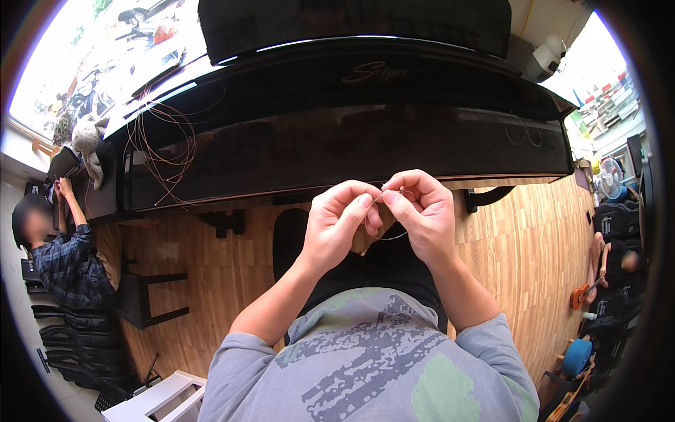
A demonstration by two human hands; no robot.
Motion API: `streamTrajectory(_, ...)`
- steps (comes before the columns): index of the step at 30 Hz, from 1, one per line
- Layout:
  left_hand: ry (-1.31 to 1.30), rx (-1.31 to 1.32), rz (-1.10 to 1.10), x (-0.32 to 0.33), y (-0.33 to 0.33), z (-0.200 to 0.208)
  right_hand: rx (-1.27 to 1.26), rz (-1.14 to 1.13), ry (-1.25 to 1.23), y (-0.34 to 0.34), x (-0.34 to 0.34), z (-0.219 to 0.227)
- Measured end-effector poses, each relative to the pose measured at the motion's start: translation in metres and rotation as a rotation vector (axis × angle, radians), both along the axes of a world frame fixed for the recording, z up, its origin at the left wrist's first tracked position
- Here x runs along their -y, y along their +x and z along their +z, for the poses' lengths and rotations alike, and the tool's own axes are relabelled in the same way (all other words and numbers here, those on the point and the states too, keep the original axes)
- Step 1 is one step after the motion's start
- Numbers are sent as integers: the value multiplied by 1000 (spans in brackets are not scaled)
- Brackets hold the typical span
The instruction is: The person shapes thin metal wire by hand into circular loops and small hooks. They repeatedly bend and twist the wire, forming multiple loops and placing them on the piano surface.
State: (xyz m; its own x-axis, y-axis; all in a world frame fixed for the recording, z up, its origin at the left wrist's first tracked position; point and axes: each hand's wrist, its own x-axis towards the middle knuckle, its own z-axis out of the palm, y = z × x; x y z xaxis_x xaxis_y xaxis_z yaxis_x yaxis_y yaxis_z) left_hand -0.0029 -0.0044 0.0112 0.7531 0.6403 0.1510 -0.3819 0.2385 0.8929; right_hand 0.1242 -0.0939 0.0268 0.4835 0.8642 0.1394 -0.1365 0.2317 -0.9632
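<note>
Pale wood planks make up the floor [506, 239] here, and one long, glossy black piano [281, 151] spans the room from ten to two o'clock. Two coils of wire lie on it: a loose, coppery tangle [191, 144] of many rings near ten, and a small, thin figure-of-eight [540, 133] at two.

At the centre of the dial I see two bare hands almost touching. The left hand [335, 224] has its thumb and forefinger clamped on a thin wire [385, 238]; the right hand [429, 221] pinches it likewise, thumb against forefinger. The wire bows in a slim curve just below the fingers, towards six.

Between nine and ten sits one fuzzy grey plush toy [87, 133]; below it, nearer half past eight, is a person in a checked shirt [67, 271]. One round fan [610, 171] stands just before three, and one small orange guitar [579, 297] shows at half past three.
</note>
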Motion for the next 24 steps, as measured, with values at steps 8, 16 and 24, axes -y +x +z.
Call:
streamTrajectory(8, 153, -65, 195, 1, 2, 3, 39, -1, -2, 1, 0, 6)
streamTrajectory(16, 517, -78, 325, -5, 2, 2, 12, -14, -31, 3, -2, 6)
streamTrajectory(24, -48, -82, -60, -12, 0, 8, 392, -115, 3, -1, -1, 3)
